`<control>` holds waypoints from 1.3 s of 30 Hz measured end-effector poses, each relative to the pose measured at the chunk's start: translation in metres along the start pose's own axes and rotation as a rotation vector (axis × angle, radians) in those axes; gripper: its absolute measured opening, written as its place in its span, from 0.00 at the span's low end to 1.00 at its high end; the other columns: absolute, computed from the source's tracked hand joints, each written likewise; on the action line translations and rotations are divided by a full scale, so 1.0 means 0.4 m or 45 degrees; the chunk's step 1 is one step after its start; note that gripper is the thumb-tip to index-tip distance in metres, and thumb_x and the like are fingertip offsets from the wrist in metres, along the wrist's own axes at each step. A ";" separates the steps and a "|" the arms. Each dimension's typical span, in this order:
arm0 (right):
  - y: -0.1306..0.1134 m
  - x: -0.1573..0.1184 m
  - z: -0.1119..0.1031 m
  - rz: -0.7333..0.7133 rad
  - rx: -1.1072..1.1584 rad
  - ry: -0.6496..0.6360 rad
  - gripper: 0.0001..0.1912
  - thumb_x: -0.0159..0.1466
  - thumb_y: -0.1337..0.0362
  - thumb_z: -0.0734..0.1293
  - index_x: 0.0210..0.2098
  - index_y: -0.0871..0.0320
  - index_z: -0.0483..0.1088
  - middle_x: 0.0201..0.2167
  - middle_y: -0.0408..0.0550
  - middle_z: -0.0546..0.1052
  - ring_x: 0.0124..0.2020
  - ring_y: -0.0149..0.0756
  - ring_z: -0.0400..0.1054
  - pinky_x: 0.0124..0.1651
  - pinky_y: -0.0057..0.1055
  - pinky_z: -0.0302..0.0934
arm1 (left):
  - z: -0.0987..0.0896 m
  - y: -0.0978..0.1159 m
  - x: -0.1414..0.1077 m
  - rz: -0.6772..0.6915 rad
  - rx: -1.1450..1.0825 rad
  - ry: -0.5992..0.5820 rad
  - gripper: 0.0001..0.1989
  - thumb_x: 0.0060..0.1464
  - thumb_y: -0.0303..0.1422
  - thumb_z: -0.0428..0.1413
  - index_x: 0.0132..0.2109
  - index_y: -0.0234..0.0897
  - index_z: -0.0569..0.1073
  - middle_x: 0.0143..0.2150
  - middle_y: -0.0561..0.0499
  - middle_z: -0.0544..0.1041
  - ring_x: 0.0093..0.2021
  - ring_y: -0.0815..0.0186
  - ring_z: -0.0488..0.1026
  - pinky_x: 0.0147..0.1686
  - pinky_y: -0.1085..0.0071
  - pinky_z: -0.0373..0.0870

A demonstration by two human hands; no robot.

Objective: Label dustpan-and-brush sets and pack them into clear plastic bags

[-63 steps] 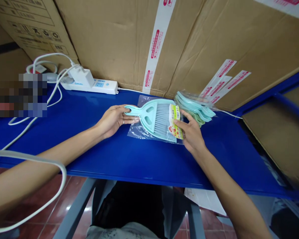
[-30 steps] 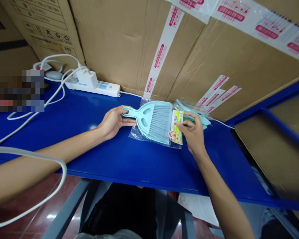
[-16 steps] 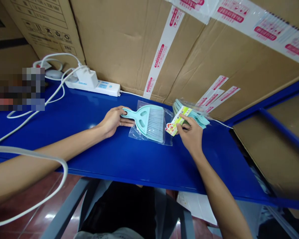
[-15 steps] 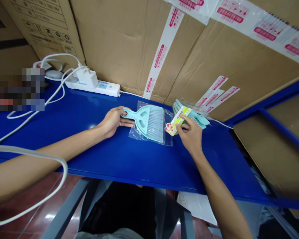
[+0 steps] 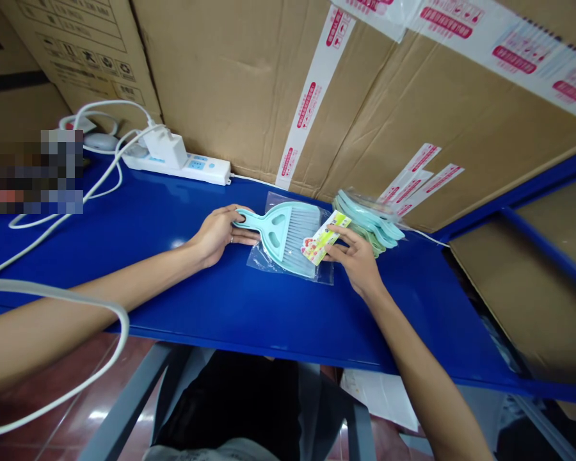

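A light-blue brush and dustpan set (image 5: 276, 232) lies over a clear plastic bag (image 5: 260, 261) on the blue table. My left hand (image 5: 222, 235) grips its handle at the left end. Between the fingers and thumb of my right hand (image 5: 356, 255) is a yellow-green and white printed card (image 5: 324, 240), which overlaps the right part of the bristles. Whether the card touches the bristles, I cannot tell. Behind my right hand, near the cardboard, sits a pile of light-blue and green pieces (image 5: 372, 221) with clear plastic around it.
A white power strip (image 5: 206, 169) with a plug and white cables stands at the back left. Large taped cardboard boxes (image 5: 221, 77) rise behind the blue table (image 5: 249, 314). One white cable (image 5: 89, 298) loops over my left forearm.
My right hand has moved left with the card, which now lies across the bristles' right side. More of the pile behind shows. My left hand keeps its grip on the handle.
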State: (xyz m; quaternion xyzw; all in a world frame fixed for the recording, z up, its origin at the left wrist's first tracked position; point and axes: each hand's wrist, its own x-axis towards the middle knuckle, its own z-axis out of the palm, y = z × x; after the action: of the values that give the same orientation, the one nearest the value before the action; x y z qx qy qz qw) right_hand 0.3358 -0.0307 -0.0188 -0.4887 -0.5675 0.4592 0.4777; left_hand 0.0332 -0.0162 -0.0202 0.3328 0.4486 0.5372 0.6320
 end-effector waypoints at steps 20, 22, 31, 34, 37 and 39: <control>0.007 0.003 -0.001 -0.155 -0.036 0.004 0.20 0.60 0.53 0.79 0.48 0.53 0.81 0.48 0.49 0.83 0.29 0.32 0.69 0.31 0.33 0.67 | 0.010 0.002 -0.008 -0.027 -0.009 -0.042 0.13 0.49 0.23 0.54 0.43 0.29 0.75 0.32 0.41 0.82 0.28 0.55 0.84 0.29 0.63 0.84; 0.001 0.001 0.002 -0.150 -0.006 -0.006 0.25 0.57 0.54 0.81 0.53 0.51 0.80 0.54 0.50 0.81 0.29 0.32 0.69 0.30 0.33 0.67 | 0.009 0.001 -0.007 -0.028 -0.014 -0.049 0.13 0.49 0.23 0.54 0.43 0.29 0.75 0.32 0.41 0.82 0.28 0.55 0.84 0.29 0.64 0.84; -0.017 -0.002 -0.001 -0.228 0.117 0.245 0.20 0.58 0.59 0.79 0.50 0.51 0.80 0.51 0.48 0.85 0.46 0.42 0.79 0.45 0.36 0.72 | 0.015 0.001 -0.015 -0.042 -0.024 -0.093 0.12 0.50 0.23 0.54 0.42 0.29 0.76 0.32 0.40 0.82 0.28 0.56 0.84 0.28 0.65 0.83; -0.020 -0.003 -0.005 -0.208 0.117 0.271 0.20 0.58 0.59 0.78 0.50 0.51 0.80 0.50 0.49 0.85 0.46 0.43 0.80 0.44 0.36 0.72 | 0.018 0.002 -0.017 -0.050 -0.028 -0.090 0.12 0.50 0.23 0.54 0.42 0.29 0.76 0.32 0.41 0.82 0.28 0.57 0.83 0.28 0.65 0.83; -0.017 -0.001 -0.004 -0.121 0.063 0.214 0.20 0.58 0.58 0.78 0.49 0.52 0.79 0.48 0.51 0.86 0.44 0.45 0.81 0.43 0.38 0.73 | 0.019 0.002 -0.016 -0.051 -0.026 -0.095 0.12 0.50 0.23 0.54 0.42 0.30 0.75 0.32 0.42 0.82 0.29 0.56 0.84 0.29 0.64 0.83; -0.012 0.002 -0.005 -0.082 0.033 0.248 0.21 0.56 0.57 0.78 0.48 0.53 0.79 0.48 0.52 0.86 0.42 0.45 0.81 0.42 0.38 0.74 | 0.019 0.002 -0.016 -0.047 -0.026 -0.092 0.12 0.50 0.23 0.54 0.43 0.30 0.75 0.32 0.42 0.82 0.29 0.56 0.84 0.30 0.64 0.83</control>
State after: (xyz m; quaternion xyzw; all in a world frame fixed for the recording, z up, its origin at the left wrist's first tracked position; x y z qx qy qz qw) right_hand 0.3372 -0.0302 -0.0138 -0.5064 -0.5278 0.4011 0.5514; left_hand 0.0399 -0.0220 -0.0151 0.3371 0.4261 0.5177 0.6609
